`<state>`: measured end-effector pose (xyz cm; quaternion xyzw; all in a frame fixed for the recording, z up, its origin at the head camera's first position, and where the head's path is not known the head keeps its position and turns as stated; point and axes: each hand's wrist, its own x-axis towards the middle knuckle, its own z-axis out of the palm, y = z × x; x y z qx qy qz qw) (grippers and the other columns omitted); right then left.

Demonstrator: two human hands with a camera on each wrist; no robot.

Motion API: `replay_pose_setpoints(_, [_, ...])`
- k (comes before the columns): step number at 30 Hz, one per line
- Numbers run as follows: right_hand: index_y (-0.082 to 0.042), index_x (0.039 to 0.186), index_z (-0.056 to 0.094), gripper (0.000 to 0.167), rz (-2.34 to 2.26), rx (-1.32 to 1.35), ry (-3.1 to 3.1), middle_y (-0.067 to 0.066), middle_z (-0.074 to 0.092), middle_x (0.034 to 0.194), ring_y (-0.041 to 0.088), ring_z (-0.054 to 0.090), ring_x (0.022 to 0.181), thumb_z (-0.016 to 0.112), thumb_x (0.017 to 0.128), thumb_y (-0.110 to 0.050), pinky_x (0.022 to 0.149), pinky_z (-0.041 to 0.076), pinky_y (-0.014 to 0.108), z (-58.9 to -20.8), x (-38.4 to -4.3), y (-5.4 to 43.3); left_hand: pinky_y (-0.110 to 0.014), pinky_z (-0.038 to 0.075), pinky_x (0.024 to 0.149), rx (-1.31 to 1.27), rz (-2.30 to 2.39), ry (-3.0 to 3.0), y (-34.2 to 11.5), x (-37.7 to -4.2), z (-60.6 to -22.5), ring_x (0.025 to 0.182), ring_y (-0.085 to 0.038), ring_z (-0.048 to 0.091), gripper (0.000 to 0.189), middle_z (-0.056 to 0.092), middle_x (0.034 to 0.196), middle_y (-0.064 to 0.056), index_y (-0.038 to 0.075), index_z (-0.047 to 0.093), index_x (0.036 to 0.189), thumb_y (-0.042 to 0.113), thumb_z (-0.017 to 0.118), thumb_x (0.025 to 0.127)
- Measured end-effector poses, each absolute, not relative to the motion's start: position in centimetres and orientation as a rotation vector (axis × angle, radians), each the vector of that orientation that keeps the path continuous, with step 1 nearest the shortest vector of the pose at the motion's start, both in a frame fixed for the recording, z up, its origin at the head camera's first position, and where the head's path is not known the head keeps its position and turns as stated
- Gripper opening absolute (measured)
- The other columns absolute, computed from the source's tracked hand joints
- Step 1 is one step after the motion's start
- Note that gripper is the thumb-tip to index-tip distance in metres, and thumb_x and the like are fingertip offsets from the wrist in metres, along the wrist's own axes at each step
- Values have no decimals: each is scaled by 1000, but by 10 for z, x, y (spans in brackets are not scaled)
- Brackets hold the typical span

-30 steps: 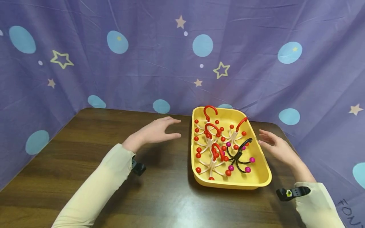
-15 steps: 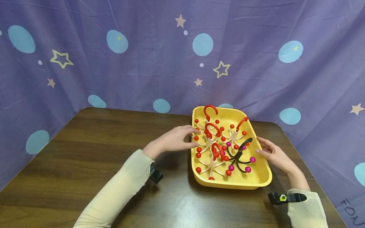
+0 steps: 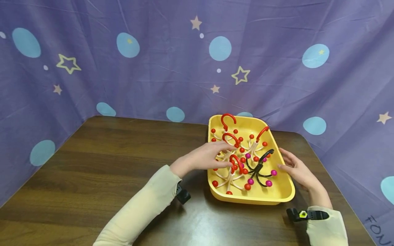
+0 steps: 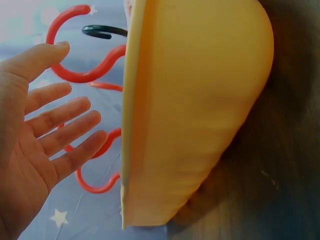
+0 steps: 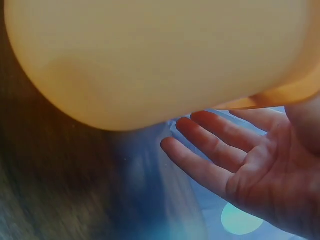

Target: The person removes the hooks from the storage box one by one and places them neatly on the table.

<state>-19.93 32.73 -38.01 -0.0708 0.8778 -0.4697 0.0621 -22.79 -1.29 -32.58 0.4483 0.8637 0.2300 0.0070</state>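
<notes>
The dark brown wood-grain tabletop (image 3: 123, 147) carries the yellow rounded plastic tray (image 3: 267, 194), set toward my right where both hands reach it. My right hand (image 3: 297, 171) straddles its rim, thumb inside, fingers loosely straight outside, probably to steady it. My left hand (image 3: 209, 155) spreads over it, thumb and fingers parted beside the nearest white, many-armed plastic piece with a red hook (image 3: 231, 177). The black plastic piece with magenta balls (image 3: 259, 167) also stands hook-up, seemingly propped on splayed arms. My left hand hides part of another white piece; whether its fingertips touch any hook, I cannot tell
</notes>
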Motion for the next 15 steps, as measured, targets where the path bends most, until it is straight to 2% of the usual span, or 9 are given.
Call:
replay_pose_setpoints(9, [0, 144, 12, 66, -1497, -158, 2609, 35, 33, 135, 40, 47, 113, 50, 92, -12, 80, 51, 33, -386, -196, 328, -22, 39, 96, 1557, 785, 2618, -3, -224, -326, 113, -9, 51, 42, 58, 120, 2, 16, 57, 122, 32, 64, 84])
replay_pose_setpoints(15, [-1, 145, 12, 65, -1484, -142, 2615, 36, 32, 135, 46, 47, 113, 49, 92, -13, 78, 52, 38, -386, -197, 327, -21, 40, 95, 1549, 805, 2605, -2, -224, -325, 111, -7, 53, 38, 61, 117, 4, 16, 61, 119, 32, 64, 84])
